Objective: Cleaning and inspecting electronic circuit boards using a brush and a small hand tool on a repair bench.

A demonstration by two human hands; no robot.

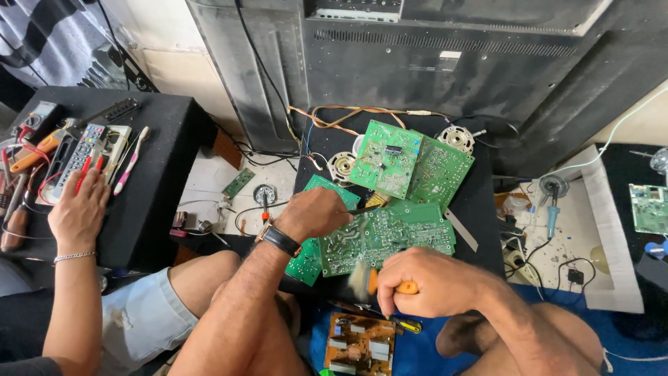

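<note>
Circuit boards crowd the head view, and the large green board (pixel 386 240) lying solder side up on a black surface (pixel 480 198) serves as the landmark. Left hand (pixel 316 214) rests on that board's left end, fingers curled together around a thin dark tool (pixel 363 208) whose tip lies over the board; a black wristwatch (pixel 280 240) sits on that wrist. Right hand (pixel 424 282) is just below the board's lower edge, fingers pressed shut around the orange handle of a brush (pixel 379 280), its pale bristles blurred against the board's bottom edge. Above the landmark lie two more green boards, one smaller (pixel 385 158) overlapping a wider one (pixel 440 170). Two round metal motors (pixel 456 139) sit beyond these, near a bundle of coloured wires (pixel 341 115) and the back of a dark television (pixel 445 63). Below the landmark, by the person's knees, lies a brown board (pixel 360 345) on blue cloth. Far left of the landmark, another person's hand (pixel 78 212), with a thin bracelet, rests flat with fingers together on a black box (pixel 149 181), touching a remote control (pixel 80 157) beside a toothbrush (pixel 132 160). Right of the landmark a soldering iron (pixel 553 209) lies on white sheet.
</note>
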